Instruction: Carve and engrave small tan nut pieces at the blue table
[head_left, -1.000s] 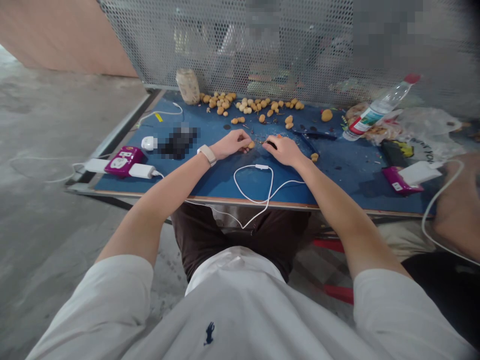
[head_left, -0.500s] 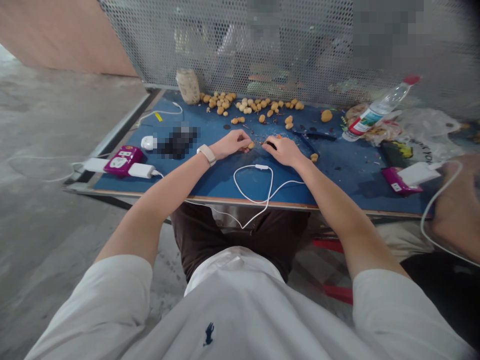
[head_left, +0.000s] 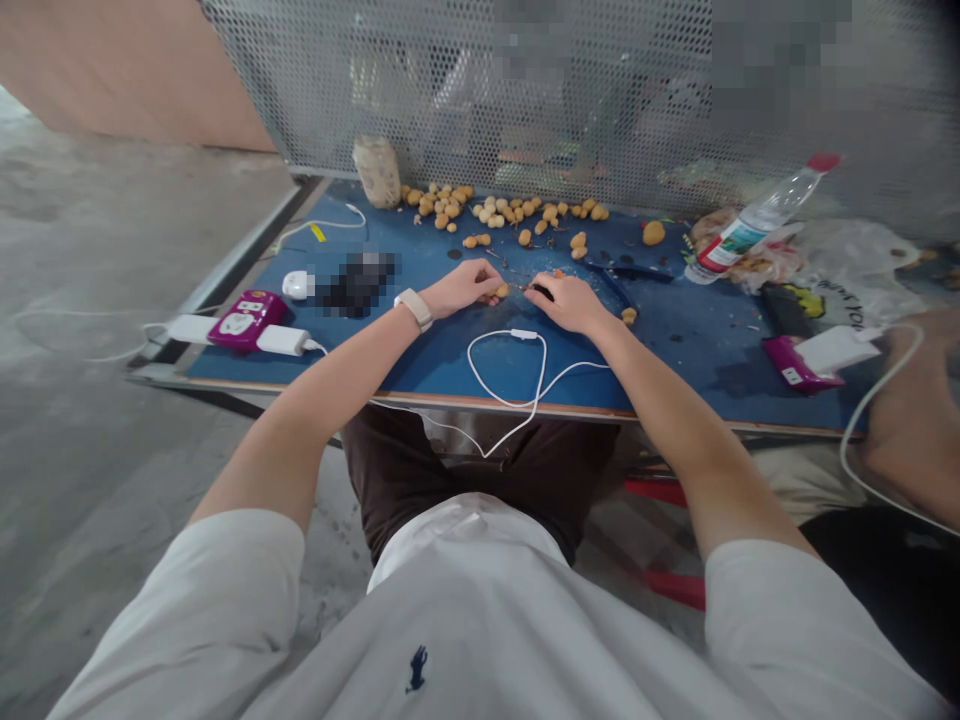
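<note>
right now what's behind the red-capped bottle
Crumpled plastic bags and the perforated metal panel show behind the red-capped bottle; whatever lies directly behind its label is covered.

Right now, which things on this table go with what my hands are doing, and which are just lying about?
Seem to belong:
tan nut-like piece in your left hand
dark slim item, mostly hidden, in your right hand
similar tan pieces behind, probably

Seem just lying about:
red-capped plastic bottle
purple socket block at left
white cable
</note>
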